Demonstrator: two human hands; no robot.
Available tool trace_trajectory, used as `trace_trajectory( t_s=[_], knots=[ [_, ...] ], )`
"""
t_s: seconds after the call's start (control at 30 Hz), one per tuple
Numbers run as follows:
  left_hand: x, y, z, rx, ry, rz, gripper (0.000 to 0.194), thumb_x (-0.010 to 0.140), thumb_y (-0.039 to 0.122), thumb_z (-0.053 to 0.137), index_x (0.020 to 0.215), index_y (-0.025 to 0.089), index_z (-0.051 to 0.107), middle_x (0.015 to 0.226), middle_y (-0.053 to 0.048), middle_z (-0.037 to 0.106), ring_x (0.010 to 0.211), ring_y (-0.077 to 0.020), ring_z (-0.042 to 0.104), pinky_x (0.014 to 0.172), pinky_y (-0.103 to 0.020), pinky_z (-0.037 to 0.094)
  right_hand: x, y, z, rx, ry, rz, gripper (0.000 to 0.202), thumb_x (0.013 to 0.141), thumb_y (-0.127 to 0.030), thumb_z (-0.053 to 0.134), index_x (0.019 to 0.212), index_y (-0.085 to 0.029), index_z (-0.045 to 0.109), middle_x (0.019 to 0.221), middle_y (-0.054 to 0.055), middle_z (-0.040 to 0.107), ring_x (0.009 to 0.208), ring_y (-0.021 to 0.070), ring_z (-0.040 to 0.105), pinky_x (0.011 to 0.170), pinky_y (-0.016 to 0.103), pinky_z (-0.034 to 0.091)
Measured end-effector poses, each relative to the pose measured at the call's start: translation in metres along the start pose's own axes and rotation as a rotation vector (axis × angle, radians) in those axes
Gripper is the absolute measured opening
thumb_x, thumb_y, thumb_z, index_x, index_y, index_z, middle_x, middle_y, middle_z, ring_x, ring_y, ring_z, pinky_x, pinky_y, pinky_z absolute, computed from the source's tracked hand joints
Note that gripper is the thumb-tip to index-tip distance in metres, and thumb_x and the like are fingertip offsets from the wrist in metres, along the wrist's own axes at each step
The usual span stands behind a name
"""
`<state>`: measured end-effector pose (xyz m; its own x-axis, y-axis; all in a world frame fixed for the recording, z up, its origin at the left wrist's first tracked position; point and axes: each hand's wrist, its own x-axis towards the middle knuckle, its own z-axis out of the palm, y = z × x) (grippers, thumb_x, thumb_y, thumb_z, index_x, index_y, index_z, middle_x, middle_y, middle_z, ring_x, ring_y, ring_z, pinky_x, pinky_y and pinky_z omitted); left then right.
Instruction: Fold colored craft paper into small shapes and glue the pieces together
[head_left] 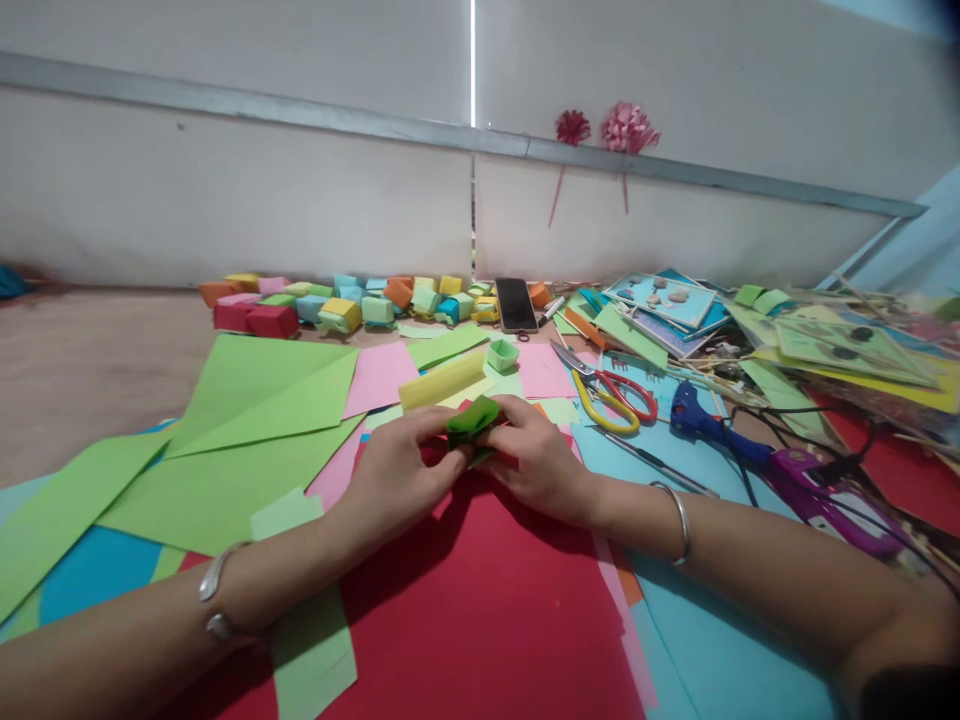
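Note:
Between my two hands is a small folded piece of green paper, raised over a large red sheet. My left hand pinches its left side between thumb and fingers. From the right, my right hand grips the other side, fingers closed on it. Part of the folded paper is hidden behind the fingers. Just beyond the hands stands a small pale green paper box, and a folded yellow paper strip lies beside it.
Scissors, a pen and a glue gun with a black cord lie to the right. Several coloured paper boxes line the back near a phone. Green sheets spread leftward; decorated cards pile at back right.

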<state>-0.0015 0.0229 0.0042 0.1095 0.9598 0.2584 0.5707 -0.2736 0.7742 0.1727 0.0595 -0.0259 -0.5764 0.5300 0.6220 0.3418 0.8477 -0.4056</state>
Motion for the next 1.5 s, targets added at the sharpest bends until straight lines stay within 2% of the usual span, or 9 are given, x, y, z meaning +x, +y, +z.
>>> trace_trajectory(
  t_s=[0.27, 0.47, 0.63, 0.73, 0.87, 0.97, 1.13, 1.3, 1.5],
  knots=[
    [0.002, -0.004, -0.001, 0.018, 0.018, -0.056, 0.026, 0.075, 0.037, 0.053, 0.074, 0.019, 0.072, 0.068, -0.002, 0.074, 0.064, -0.0217, 0.066, 0.058, -0.027, 0.048, -0.001, -0.002, 0.002, 0.029, -0.015, 0.008, 0.011, 0.089, -0.023, 0.059, 0.088, -0.019, 0.069, 0.110, 0.012, 0.063, 0.100, 0.0230, 0.061, 0.088, 0.040, 0.056],
    [0.000, 0.003, -0.001, -0.050, -0.017, -0.031, 0.027, 0.069, 0.035, 0.063, 0.087, 0.018, 0.074, 0.086, -0.005, 0.078, 0.080, -0.0245, 0.070, 0.071, -0.029, 0.053, 0.001, -0.001, 0.001, 0.016, -0.007, -0.017, 0.013, 0.089, -0.020, 0.056, 0.085, -0.016, 0.068, 0.107, 0.014, 0.062, 0.100, 0.0235, 0.060, 0.088, 0.040, 0.055],
    [0.002, -0.002, 0.000, -0.164, 0.011, -0.126, 0.031, 0.075, 0.046, 0.064, 0.083, 0.017, 0.075, 0.078, -0.005, 0.077, 0.069, -0.0223, 0.067, 0.061, -0.028, 0.051, 0.000, -0.004, -0.002, 0.045, -0.006, -0.037, 0.010, 0.088, -0.022, 0.059, 0.090, -0.017, 0.068, 0.113, 0.014, 0.060, 0.098, 0.0218, 0.060, 0.085, 0.038, 0.054],
    [0.005, -0.008, 0.001, -0.256, 0.044, -0.157, 0.035, 0.078, 0.049, 0.063, 0.081, 0.016, 0.073, 0.079, -0.006, 0.077, 0.071, -0.0220, 0.066, 0.062, -0.028, 0.051, 0.000, -0.009, -0.006, 0.076, 0.025, -0.040, 0.013, 0.087, -0.031, 0.063, 0.090, -0.019, 0.067, 0.114, 0.012, 0.062, 0.095, 0.0209, 0.062, 0.084, 0.037, 0.054],
    [0.005, -0.008, 0.001, -0.275, 0.052, -0.169, 0.037, 0.076, 0.051, 0.064, 0.080, 0.015, 0.072, 0.080, -0.006, 0.076, 0.071, -0.0216, 0.065, 0.064, -0.030, 0.051, 0.001, -0.016, -0.010, 0.122, 0.115, 0.156, 0.014, 0.091, -0.030, 0.055, 0.099, -0.020, 0.060, 0.099, 0.007, 0.068, 0.084, 0.0176, 0.066, 0.076, 0.033, 0.055],
    [0.003, -0.005, 0.002, -0.287, 0.011, -0.199, 0.037, 0.073, 0.052, 0.066, 0.078, 0.016, 0.073, 0.073, -0.005, 0.075, 0.064, -0.0198, 0.064, 0.058, -0.028, 0.050, 0.003, -0.018, -0.008, 0.215, 0.096, 0.314, 0.018, 0.085, -0.027, 0.059, 0.101, -0.020, 0.054, 0.091, 0.005, 0.069, 0.071, 0.0143, 0.064, 0.066, 0.029, 0.054],
    [0.002, -0.006, 0.006, -0.225, -0.016, -0.205, 0.030, 0.070, 0.049, 0.068, 0.068, 0.019, 0.072, 0.069, -0.003, 0.074, 0.062, -0.0194, 0.063, 0.057, -0.027, 0.048, 0.008, -0.019, -0.003, 0.312, 0.058, 0.493, 0.031, 0.073, -0.020, 0.061, 0.104, -0.019, 0.053, 0.079, 0.000, 0.065, 0.062, 0.0121, 0.061, 0.059, 0.025, 0.050],
    [0.001, -0.004, 0.004, -0.214, -0.060, -0.182, 0.030, 0.071, 0.049, 0.067, 0.071, 0.019, 0.072, 0.064, -0.002, 0.070, 0.064, -0.0214, 0.062, 0.058, -0.028, 0.048, 0.013, -0.022, -0.008, 0.179, 0.006, 0.553, 0.009, 0.067, -0.010, 0.055, 0.066, -0.019, 0.053, 0.063, -0.003, 0.058, 0.060, 0.0111, 0.053, 0.056, 0.022, 0.041],
    [-0.001, -0.001, 0.000, -0.410, -0.090, -0.171, 0.027, 0.079, 0.041, 0.059, 0.083, 0.018, 0.071, 0.075, -0.004, 0.071, 0.076, -0.0216, 0.064, 0.071, -0.031, 0.050, 0.017, -0.010, -0.016, 0.143, 0.025, 0.595, 0.013, 0.064, -0.009, 0.058, 0.058, -0.018, 0.051, 0.057, -0.005, 0.054, 0.056, 0.0094, 0.049, 0.053, 0.021, 0.035]
  ],
)
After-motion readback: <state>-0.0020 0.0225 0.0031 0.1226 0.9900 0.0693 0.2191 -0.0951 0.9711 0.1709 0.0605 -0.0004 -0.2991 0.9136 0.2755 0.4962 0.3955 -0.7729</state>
